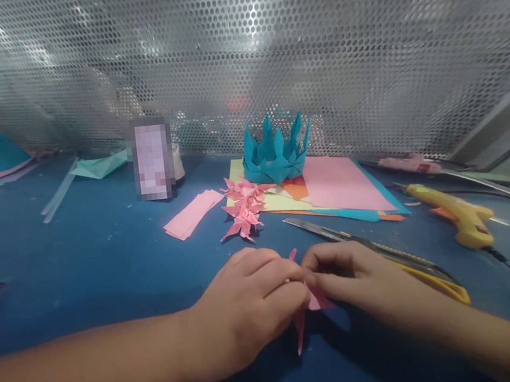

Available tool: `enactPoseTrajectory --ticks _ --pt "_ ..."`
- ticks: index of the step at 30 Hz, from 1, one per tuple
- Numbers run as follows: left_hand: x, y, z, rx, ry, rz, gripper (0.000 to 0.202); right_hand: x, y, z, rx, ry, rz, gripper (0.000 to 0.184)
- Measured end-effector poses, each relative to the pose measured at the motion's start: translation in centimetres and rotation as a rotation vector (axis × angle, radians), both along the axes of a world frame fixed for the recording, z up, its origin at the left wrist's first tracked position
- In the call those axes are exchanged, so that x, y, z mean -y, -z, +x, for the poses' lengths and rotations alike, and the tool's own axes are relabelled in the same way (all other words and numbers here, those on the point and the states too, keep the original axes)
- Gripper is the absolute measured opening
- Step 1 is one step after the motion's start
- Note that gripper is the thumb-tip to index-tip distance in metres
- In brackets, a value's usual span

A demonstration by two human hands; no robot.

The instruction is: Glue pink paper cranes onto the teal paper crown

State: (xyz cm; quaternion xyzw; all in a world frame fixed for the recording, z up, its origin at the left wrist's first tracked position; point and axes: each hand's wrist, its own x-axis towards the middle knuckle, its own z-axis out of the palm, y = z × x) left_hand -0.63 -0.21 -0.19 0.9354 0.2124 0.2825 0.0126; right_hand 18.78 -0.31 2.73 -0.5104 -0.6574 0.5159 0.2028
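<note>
A small pink origami piece with narrow pointed ends is held low over the blue table between my two hands. My left hand closes on it from the left, fingers pressed together and covering much of the paper. From the right, my right hand pinches the same piece between thumb and fingertips. One thin point sticks up between the hands and another hangs down beneath them. Just beyond my left hand lies a cluster of spiky pink folded pieces. A utility knife lies partly behind my right hand and forearm.
A stack of pink paper strips lies left of the cluster. Coloured sheets bear a teal paper crown. At right is a yellow glue gun with its cord. A blurred-out phone stands before the perforated metal wall.
</note>
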Motion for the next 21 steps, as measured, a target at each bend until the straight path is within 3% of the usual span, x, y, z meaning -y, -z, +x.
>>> enactPoseTrajectory --ticks 7,14,21 --pt "0.2 0.0 -0.1 0.068 -0.001 -0.076 0.009 1.0 -0.1 -0.5 -0.185 0.119 -0.070 0.020" --pt "-0.1 0.1 0.0 0.118 -0.065 -0.099 0.008 0.7 0.2 -0.4 -0.193 0.077 -0.053 0.029" --pt "-0.1 0.1 0.1 0.150 -0.060 -0.104 0.007 0.6 0.6 -0.2 -0.254 0.059 -0.074 0.023"
